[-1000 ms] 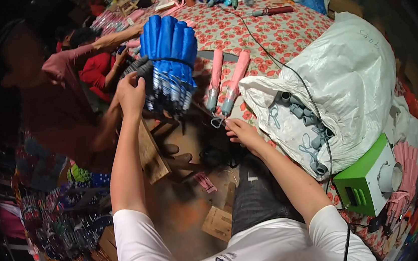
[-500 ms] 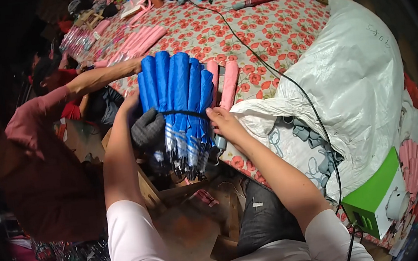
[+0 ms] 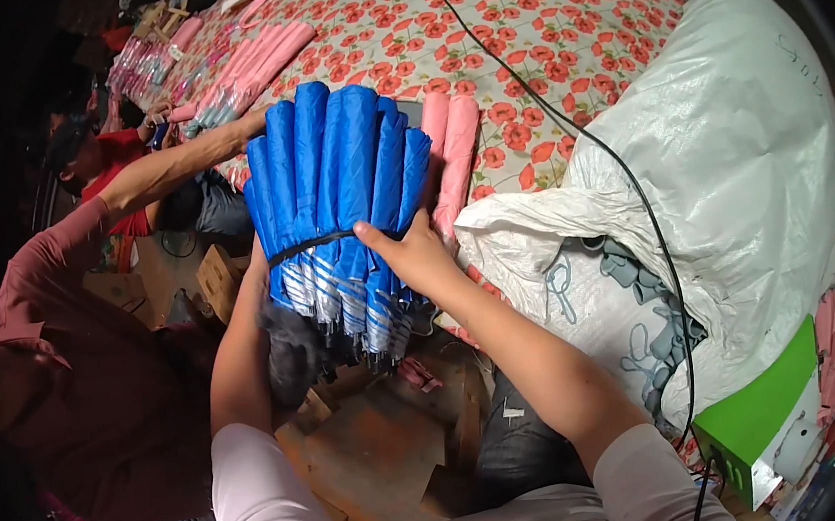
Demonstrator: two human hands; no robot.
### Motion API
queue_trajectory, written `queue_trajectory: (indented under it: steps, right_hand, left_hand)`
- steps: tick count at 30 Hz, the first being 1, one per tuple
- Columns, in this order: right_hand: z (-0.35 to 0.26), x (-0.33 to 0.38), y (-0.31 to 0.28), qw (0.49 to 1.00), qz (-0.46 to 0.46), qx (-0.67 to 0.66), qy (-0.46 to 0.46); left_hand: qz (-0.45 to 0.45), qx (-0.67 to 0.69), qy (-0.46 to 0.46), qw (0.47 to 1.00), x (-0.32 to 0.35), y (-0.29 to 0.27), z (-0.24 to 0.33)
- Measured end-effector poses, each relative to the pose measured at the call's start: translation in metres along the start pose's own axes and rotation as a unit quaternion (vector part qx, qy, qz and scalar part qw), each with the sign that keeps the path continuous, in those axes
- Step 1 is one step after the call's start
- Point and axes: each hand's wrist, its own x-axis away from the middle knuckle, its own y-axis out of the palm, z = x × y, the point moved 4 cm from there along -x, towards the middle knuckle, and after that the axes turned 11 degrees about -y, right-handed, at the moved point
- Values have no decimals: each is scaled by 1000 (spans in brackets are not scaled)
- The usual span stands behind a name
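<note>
A bundle of blue folded umbrellas (image 3: 338, 168), silver toward the lower ends, is held upright over the table's near edge. A black band (image 3: 313, 243) runs around it. My right hand (image 3: 415, 253) grips the right side, its thumb lying over the band. My left forearm (image 3: 241, 333) runs up to the bundle's left side; the left hand is mostly hidden behind the umbrellas, holding that side. Below the band, a co-worker's grey-gloved hand (image 3: 288, 348) is blurred beside my left forearm. The co-worker's other arm (image 3: 182, 168) reaches behind the bundle.
Pink folded umbrellas (image 3: 458, 161) lie just right of the bundle on the flowered tablecloth (image 3: 521, 80). A large white sack (image 3: 728, 140) holds grey handles (image 3: 646, 289). A black cable (image 3: 575, 125) crosses the table. A green box (image 3: 754, 409) stands right. Another person (image 3: 116, 159) sits far left.
The bundle has shifted left and its top has spread. The gloved hand has left the band and dropped lower. My right hand has moved inward onto the bundle.
</note>
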Motion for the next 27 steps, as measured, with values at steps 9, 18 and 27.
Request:
queue_trajectory:
  steps: [9, 18, 27]
  right_hand:
    - [-9, 8, 4, 995, -29, -69, -60]
    - [-29, 79, 4, 953, 31, -190, -232]
    - [-99, 236, -95, 949, 103, -124, -272]
  left_hand:
    - [-18, 89, 70, 993, 50, 7, -38]
    - [91, 205, 166, 960, 84, 8, -89]
    - [100, 113, 227, 962, 178, 159, -60]
